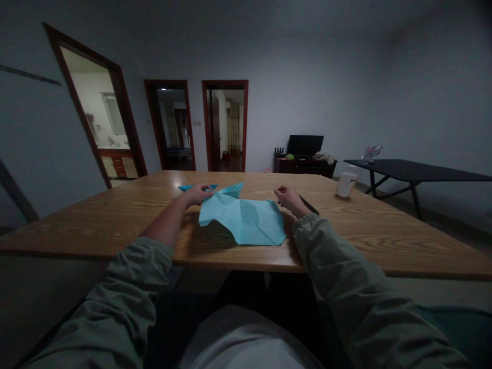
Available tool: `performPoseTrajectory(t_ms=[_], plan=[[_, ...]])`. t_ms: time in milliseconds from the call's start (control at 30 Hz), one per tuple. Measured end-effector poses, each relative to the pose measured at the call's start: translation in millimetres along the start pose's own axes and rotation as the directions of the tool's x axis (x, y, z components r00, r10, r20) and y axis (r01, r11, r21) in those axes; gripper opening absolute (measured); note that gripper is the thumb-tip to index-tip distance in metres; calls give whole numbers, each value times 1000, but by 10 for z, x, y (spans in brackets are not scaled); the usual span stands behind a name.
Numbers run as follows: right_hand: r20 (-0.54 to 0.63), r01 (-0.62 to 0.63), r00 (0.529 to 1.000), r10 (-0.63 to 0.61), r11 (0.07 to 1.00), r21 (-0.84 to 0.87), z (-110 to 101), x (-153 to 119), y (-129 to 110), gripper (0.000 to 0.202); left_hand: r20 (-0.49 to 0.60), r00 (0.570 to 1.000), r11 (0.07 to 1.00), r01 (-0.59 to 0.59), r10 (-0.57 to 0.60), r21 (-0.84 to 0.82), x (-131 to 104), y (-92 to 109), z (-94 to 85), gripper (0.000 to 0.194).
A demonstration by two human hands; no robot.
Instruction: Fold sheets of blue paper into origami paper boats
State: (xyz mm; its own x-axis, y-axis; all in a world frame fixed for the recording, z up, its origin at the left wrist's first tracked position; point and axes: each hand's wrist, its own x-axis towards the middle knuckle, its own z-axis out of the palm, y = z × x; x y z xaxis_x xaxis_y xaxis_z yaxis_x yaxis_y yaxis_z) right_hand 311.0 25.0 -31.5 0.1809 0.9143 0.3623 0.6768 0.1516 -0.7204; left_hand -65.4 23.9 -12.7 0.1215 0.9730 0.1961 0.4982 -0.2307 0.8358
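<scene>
A light blue sheet of paper (pixel 255 220), marked with fold creases, lies partly raised on the wooden table. Its near left edge bows upward, and a folded flap points up at its far side. My left hand (pixel 198 195) pinches the far left part of the sheet between thumb and fingers. Just off the sheet's far right corner, my right hand (pixel 288 199) is closed with fingertips together; whether anything is between them cannot be made out. A darker blue folded paper piece (pixel 186 187) lies behind my left hand. Beside my right wrist is a dark flat object (pixel 310 206), partly hidden.
The wooden table (pixel 365 230) spans the view, its near edge close to my lap. A white bottle (pixel 346 183) stands at the right. Farther off are a black table (pixel 415 170), a cabinet with a dark screen (pixel 305 145), and several doorways.
</scene>
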Motion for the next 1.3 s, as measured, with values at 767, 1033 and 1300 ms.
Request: performPoseTrajectory(t_ms=[767,1033,1300], plan=[[283,241,952,-119,859,-452,192,-112,58,25,61,991,979,109,-121,171,42,-212,-114,24],[331,280,936,-118,820,-499,189,-162,-5,21,77,983,972,149,-165,179,72,-293,-112,27],[376,320,919,-113,772,-549,161,-216,-90,27,-4,989,779,-116,151,616,-46,52,2,25]])
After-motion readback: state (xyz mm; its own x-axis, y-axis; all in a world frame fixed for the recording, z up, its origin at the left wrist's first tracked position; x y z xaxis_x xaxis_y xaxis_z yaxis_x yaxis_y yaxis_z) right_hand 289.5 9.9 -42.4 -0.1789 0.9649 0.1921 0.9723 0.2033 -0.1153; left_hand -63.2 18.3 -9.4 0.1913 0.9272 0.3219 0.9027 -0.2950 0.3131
